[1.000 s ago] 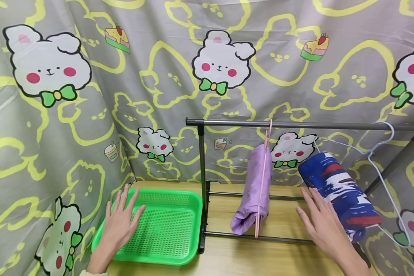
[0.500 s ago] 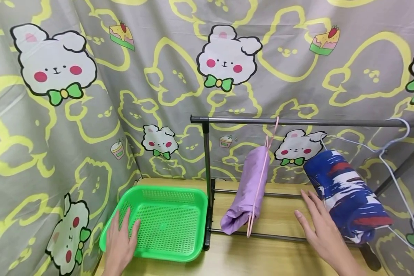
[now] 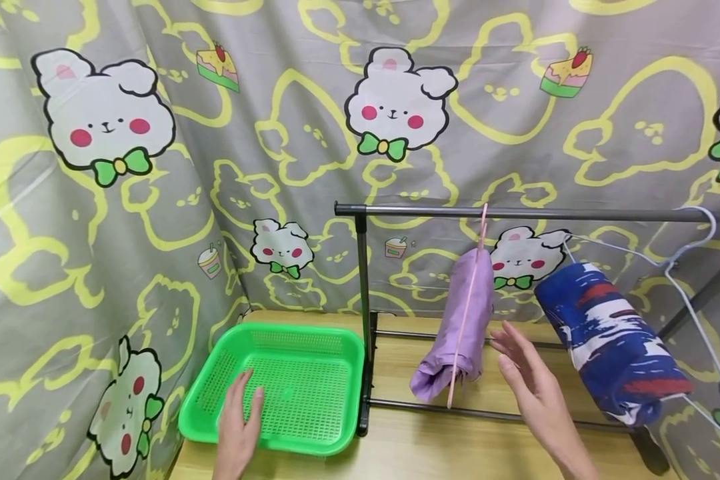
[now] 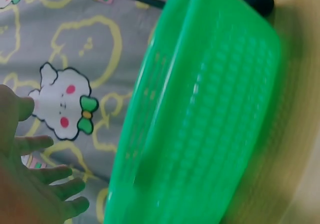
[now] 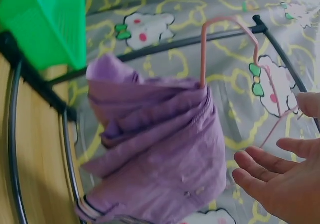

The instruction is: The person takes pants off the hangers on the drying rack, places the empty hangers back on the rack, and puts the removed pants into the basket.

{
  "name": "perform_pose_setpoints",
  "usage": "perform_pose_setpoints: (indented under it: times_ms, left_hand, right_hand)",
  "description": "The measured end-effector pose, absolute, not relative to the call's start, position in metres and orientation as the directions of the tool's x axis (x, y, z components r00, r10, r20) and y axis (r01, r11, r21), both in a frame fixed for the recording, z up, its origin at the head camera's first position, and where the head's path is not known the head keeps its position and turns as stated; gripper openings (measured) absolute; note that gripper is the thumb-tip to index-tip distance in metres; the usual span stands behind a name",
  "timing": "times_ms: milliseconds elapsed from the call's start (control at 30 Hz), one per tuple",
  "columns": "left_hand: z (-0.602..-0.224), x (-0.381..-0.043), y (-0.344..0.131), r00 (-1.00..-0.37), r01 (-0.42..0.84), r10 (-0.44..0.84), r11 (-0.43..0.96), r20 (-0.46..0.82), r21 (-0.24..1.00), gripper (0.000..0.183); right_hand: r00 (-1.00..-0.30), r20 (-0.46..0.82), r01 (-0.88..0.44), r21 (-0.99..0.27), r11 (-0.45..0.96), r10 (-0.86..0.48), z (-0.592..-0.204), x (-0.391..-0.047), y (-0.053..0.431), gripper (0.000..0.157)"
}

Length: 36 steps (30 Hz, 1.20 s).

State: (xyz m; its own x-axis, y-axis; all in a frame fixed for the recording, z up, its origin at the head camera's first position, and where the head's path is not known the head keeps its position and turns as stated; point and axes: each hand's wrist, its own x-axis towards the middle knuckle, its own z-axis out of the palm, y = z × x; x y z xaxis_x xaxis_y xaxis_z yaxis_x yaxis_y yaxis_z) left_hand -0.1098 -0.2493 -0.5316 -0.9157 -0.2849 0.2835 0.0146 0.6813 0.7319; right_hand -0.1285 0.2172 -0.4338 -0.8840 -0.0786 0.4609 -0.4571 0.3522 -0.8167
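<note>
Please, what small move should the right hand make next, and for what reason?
Probably the right hand should take hold of the purple garment: the hand is empty and close to it, the garment hangs on the pink hanger from the top rail, and the empty green basket could receive it.

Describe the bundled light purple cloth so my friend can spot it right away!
Find the dark metal rack beside the bright green plastic basket. A thin pink hanger hooks over the rack's top bar and holds the purple cloth. It is almost all one colour, unlike its neighbour, the rolled blue, white and red cloth.
</note>
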Motion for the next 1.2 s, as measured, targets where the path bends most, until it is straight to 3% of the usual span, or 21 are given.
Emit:
perform_pose_setpoints:
  times_ms: [233,567,867,1200]
  left_hand:
    - [-0.517,-0.125,-0.224,-0.891,0.131,-0.259,0.637,0.372,0.760,0.047]
    - [-0.450,-0.155,-0.185,-0.860,0.324,-0.125,0.614,0.494,0.720,0.048]
    - [-0.383,-0.180,-0.150,-0.746,0.520,0.022,0.643,0.665,0.562,0.053]
    - [-0.323,-0.207,-0.114,-0.552,0.680,0.203,0.672,0.809,0.295,0.053]
  right_hand:
    - [-0.898,0.434,-0.441,-0.882,0.167,-0.077,-0.424,-0.135,0.188,0.057]
    - [-0.929,0.349,-0.350,-0.937,-0.017,-0.119,-0.413,-0.140,0.159,0.060]
    - [-0.944,0.291,-0.268,-0.951,-0.152,-0.157,-0.410,-0.141,0.153,0.061]
    - [-0.953,0.271,-0.244,-0.951,-0.189,-0.134,-0.406,-0.135,0.152,0.060]
